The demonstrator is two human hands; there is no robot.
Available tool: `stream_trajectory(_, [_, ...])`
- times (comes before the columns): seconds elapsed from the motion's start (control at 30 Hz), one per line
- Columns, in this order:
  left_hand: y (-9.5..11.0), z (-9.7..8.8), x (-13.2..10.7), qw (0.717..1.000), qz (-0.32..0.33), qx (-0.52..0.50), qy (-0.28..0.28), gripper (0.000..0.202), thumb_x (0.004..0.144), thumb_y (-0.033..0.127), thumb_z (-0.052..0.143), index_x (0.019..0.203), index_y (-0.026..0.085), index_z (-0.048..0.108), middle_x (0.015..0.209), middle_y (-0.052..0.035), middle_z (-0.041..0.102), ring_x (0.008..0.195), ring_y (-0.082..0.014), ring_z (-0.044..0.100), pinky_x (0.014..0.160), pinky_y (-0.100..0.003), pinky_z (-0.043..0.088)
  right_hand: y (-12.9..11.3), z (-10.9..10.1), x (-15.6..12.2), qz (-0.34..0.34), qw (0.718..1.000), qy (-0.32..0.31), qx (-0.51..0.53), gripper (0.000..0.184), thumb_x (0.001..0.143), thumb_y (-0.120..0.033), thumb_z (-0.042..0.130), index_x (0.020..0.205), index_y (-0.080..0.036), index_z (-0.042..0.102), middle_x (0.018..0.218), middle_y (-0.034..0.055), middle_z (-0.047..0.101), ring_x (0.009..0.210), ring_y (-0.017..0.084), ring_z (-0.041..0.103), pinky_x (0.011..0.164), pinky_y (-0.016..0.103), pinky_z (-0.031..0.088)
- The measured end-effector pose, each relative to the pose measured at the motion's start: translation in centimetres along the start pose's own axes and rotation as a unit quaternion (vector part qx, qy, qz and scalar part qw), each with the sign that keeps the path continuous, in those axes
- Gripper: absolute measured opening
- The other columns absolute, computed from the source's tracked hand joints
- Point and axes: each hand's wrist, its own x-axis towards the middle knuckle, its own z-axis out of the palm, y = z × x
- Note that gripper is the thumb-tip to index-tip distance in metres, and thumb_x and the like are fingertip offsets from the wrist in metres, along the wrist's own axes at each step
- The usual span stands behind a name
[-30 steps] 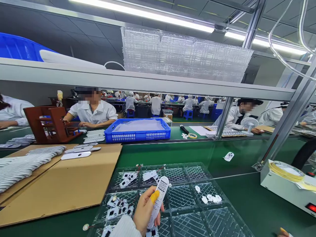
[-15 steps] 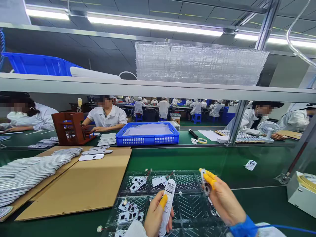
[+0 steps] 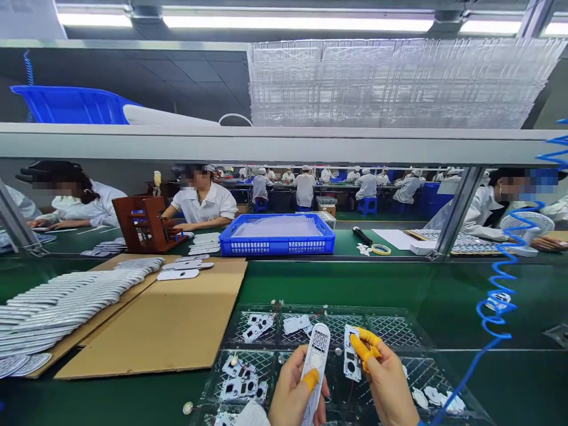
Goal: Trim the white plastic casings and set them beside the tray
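Observation:
My left hand (image 3: pixel 295 393) is closed round a long white plastic casing (image 3: pixel 316 361), held upright, a yellow finger cot on the thumb. My right hand (image 3: pixel 388 381), with yellow cots on two fingers, pinches a small white circuit board (image 3: pixel 351 361) right beside the casing. Both are above a clear compartment tray (image 3: pixel 337 322) on the green bench. The tray holds more circuit boards (image 3: pixel 255 326) at left and small white parts (image 3: pixel 437 397) at right.
A cardboard sheet (image 3: pixel 164 325) lies to the left with rows of white casings (image 3: pixel 66 299). A blue basket (image 3: pixel 277 234), a brown jig (image 3: pixel 144 223) and co-workers sit across the bench. A blue coiled cord (image 3: pixel 499 296) hangs at right. Clear trays (image 3: pixel 390 83) are stacked on the overhead shelf.
My right hand came in from the right holding a circuit board and brought it down next to the casing. The view shifted right; the blue coiled cord now shows.

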Motion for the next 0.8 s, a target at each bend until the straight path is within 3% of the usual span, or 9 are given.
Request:
stream_trajectory(0.13, [0.2,0.2,-0.1,1.000,0.001,0.001,0.018,0.039,0.071,0.042,0.053,0.101,0.021,0.041,0.060,0.0013,0.059,0.030,-0.0066,0.047,0.027,-0.014,0.028,-0.2,0.7,-0.6,0.018,1.000,-0.007,-0.003,0.044,0.061,-0.033,0.073,0.100,-0.021,0.057,0.092,-0.0010,0.065,0.088,0.016,0.056,0.075,0.022,0.045])
stream_trajectory(0.27, [0.2,0.3,-0.2,1.000,0.003,0.010,0.019,0.041,0.068,0.039,0.057,0.102,0.020,0.043,0.057,0.0034,0.056,0.030,-0.0068,0.045,0.027,-0.015,0.028,-0.1,1.1,-0.9,0.011,0.999,-0.025,-0.021,0.036,0.063,-0.033,0.071,0.095,-0.020,0.059,0.086,-0.0005,0.066,0.076,0.015,0.058,0.060,0.019,0.044])
stream_trajectory(0.53, [0.3,0.5,-0.2,1.000,0.014,-0.016,0.017,0.023,0.075,0.031,0.042,0.094,0.018,0.046,0.059,0.0004,0.059,0.030,-0.0071,0.047,0.027,-0.014,0.028,0.3,1.4,-1.0,-0.001,0.999,-0.041,-0.027,0.033,0.065,-0.033,0.069,0.093,-0.018,0.060,0.074,-0.0001,0.064,0.064,0.012,0.054,0.053,0.019,0.042])
stream_trajectory(0.63, [0.2,0.4,-0.3,0.998,0.015,-0.067,0.003,0.032,0.067,0.032,0.042,0.093,0.016,0.052,0.060,-0.0023,0.059,0.032,-0.0096,0.048,0.027,-0.017,0.031,0.0,1.7,-1.1,-0.007,0.999,-0.035,-0.032,0.033,0.063,-0.035,0.071,0.088,-0.016,0.061,0.070,0.0008,0.063,0.055,0.010,0.050,0.047,0.019,0.040])
stream_trajectory(0.8, [0.0,0.6,-0.5,0.998,-0.006,-0.063,-0.002,0.052,0.057,0.020,0.041,0.108,0.012,0.050,0.043,0.0000,0.054,0.029,-0.0087,0.044,0.031,-0.016,0.033,-0.2,1.9,-1.2,-0.014,0.998,-0.031,-0.053,0.031,0.060,-0.035,0.073,0.083,-0.016,0.062,0.064,0.0006,0.062,0.053,0.013,0.052,0.048,0.023,0.044])
